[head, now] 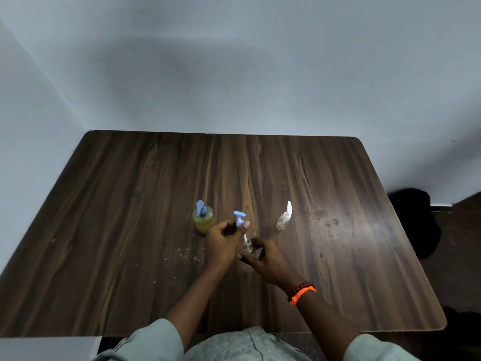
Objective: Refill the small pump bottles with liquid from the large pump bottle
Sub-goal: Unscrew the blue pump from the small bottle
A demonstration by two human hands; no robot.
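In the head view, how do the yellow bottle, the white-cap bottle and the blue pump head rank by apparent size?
1. yellow bottle
2. white-cap bottle
3. blue pump head, partly hidden by the left hand

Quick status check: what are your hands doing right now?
Left hand pinches blue pump, pulled out. Right hand grips small clear bottle. Large yellow bottle stands left, untouched. Nothing in the way.

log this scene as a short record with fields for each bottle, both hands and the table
large bottle: round clear bottle of yellow liquid with blue pump, upright, left of the hands
held bottle: small clear bottle, gripped by right hand
pump head: light blue pump with white tube, pinched by left hand, lifted above the held bottle
spare bottle: small clear bottle with white nozzle cap, upright, untouched
table: dark wooden tabletop, crumbs near the hands
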